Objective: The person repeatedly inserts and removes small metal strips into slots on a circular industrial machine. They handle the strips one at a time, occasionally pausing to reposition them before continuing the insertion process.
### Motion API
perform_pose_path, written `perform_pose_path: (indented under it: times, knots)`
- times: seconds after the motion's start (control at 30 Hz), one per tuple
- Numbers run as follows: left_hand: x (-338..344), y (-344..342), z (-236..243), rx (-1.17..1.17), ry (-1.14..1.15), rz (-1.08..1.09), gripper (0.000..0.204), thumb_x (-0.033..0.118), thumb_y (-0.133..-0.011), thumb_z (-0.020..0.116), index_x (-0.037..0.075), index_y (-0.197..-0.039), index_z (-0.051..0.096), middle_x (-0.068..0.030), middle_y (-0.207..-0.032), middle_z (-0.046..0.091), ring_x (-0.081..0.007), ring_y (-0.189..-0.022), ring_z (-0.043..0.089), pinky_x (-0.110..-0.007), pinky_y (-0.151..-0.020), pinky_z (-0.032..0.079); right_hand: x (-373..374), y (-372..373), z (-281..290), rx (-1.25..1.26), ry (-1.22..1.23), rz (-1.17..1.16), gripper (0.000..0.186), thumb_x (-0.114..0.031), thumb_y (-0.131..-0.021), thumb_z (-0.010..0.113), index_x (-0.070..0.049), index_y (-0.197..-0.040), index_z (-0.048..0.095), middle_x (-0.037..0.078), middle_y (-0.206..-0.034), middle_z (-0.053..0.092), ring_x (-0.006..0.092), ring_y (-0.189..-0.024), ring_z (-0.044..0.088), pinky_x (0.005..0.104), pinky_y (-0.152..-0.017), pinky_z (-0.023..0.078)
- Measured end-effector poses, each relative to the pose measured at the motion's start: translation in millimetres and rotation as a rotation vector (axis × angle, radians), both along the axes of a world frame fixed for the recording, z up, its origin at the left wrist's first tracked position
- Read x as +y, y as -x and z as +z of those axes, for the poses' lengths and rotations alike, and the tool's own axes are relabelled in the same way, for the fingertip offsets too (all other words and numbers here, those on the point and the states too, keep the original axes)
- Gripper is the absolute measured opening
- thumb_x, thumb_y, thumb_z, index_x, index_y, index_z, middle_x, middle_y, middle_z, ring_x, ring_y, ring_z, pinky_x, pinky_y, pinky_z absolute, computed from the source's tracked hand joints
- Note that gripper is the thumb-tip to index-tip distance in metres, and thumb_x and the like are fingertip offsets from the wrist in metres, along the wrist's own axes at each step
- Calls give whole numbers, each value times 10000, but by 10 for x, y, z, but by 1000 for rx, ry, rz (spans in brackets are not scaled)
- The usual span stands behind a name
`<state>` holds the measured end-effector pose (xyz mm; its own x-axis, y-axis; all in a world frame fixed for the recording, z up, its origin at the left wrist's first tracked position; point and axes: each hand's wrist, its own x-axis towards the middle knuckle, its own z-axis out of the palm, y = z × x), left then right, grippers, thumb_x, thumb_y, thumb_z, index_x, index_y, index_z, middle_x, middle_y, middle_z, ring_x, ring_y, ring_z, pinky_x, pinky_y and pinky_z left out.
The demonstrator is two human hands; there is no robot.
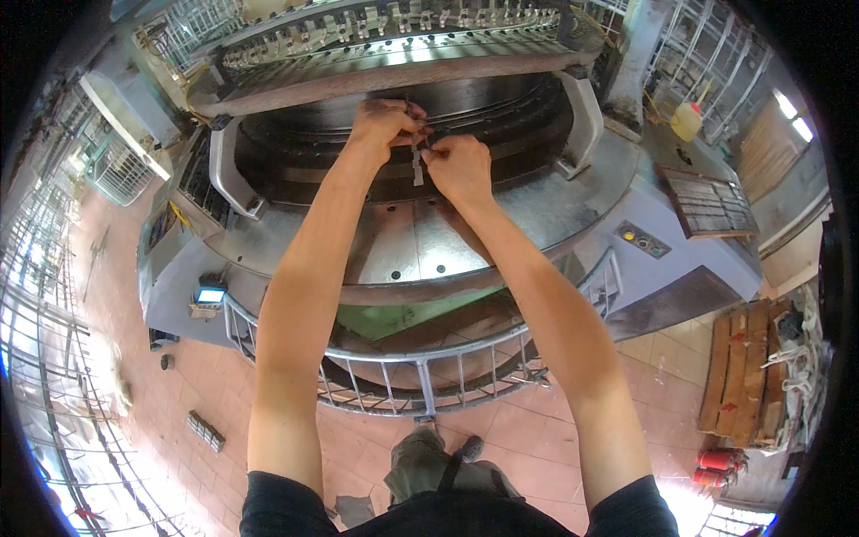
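My left hand [383,125] is at the dark round bed [510,116] of a large circular machine, fingers curled round the top of a small notched grey metal strip [417,170]. My right hand [458,159] is just right of it and lower, thumb and forefinger pinched at the same strip, whose lower end hangs free between my hands. The fingertips of both hands are partly hidden. Above them runs a beam [322,85] with rows of small metal fittings, and below them is a steel deck [412,246] with bolt holes.
A curved railing [425,376] rings the machine below me, over a tiled floor [528,421]. A button panel [640,240] and a yellow jug [685,123] are at right. Wooden planks [743,376] and red extinguishers [716,465] lie lower right; a small screen [211,294] is at left.
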<state>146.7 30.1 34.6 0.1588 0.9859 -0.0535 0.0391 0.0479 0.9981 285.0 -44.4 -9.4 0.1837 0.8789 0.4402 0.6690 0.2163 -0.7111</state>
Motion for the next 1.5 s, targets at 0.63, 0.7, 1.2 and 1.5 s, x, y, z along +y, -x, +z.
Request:
perform_pose_path:
  times: [0.63, 0.7, 1.2, 1.5]
  knots:
    - [-505, 299, 176, 862, -760, 25, 292, -52, -756, 684, 86, -996, 776, -55, -1217, 720, -250, -926, 726, -385, -833, 586, 49, 36, -75, 10, -191, -16, 116, -157, -773, 734, -60, -807, 787, 203, -800, 715, 394, -783, 707, 459, -763, 567]
    - [-624, 280, 108, 1238, -962, 10, 261, -32, -758, 681, 98, -960, 784, -26, -1276, 698, -293, -1003, 713, -418, -868, 578, 38, 48, -61, 11, -177, -38, 123, -164, -770, 741, -64, -820, 792, 205, -808, 717, 394, -788, 709, 456, -764, 567]
    - [-642, 201, -109, 1357, -1085, 67, 133, -65, -743, 662, -3, -824, 748, 38, -1552, 470, -251, -845, 744, -384, -714, 607, 122, 38, -91, 15, -171, 0, 164, -150, -771, 701, -50, -862, 794, 222, -868, 726, 403, -851, 708, 446, -829, 559]
    - [-711, 191, -141, 1151, -1113, 208, 221, -82, -728, 665, -2, -913, 754, -2, -1419, 595, -334, -893, 725, -404, -767, 604, -20, 11, -25, -11, -132, 71, 173, -156, -795, 700, -31, -874, 788, 215, -861, 731, 400, -841, 711, 441, -805, 560]
